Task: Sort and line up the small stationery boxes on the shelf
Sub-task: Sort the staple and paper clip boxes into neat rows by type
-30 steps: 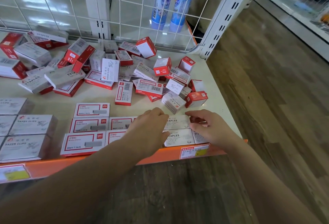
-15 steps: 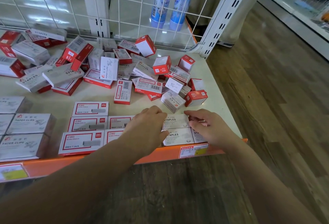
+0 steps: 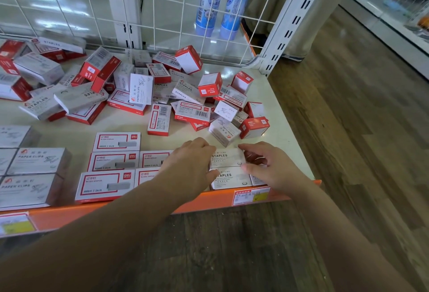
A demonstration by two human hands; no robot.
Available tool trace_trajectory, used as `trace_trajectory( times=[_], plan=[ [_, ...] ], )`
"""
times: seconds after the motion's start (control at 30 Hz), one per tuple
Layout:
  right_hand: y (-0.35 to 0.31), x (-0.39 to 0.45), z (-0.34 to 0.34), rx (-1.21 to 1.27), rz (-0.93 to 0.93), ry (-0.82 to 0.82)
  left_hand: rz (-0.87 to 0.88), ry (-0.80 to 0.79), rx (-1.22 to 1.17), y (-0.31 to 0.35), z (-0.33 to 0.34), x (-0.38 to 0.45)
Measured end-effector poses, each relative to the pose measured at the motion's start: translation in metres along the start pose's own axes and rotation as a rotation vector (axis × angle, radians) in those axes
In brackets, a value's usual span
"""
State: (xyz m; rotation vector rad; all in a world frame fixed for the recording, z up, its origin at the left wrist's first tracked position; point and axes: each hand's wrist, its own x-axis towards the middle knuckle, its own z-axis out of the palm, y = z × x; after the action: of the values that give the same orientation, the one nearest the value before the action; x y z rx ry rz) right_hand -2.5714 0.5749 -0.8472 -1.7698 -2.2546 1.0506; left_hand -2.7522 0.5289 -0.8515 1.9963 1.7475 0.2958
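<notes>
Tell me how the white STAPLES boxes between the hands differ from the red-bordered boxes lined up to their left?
The white STAPLES boxes have plain pale tops with black lettering; the red-bordered boxes carry a red frame and red logo. The white ones lie between the left hand and right hand; most red-bordered ones lie untouched. Both kinds lie flat in rows at the shelf front.
</notes>
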Motion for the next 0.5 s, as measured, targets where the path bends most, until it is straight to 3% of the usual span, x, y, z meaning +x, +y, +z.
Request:
trace_trajectory(
  times=[0.2, 0.5],
  plan=[
    [0.0, 0.001, 0.001, -0.02, 0.009, 0.041, 0.014, 0.029, 0.032, 0.0, -0.003, -0.004],
    [-0.022, 0.006, 0.009, 0.031, 0.003, 0.321, 0.02, 0.131, 0.012, -0.016, -0.018, -0.021]
  ],
)
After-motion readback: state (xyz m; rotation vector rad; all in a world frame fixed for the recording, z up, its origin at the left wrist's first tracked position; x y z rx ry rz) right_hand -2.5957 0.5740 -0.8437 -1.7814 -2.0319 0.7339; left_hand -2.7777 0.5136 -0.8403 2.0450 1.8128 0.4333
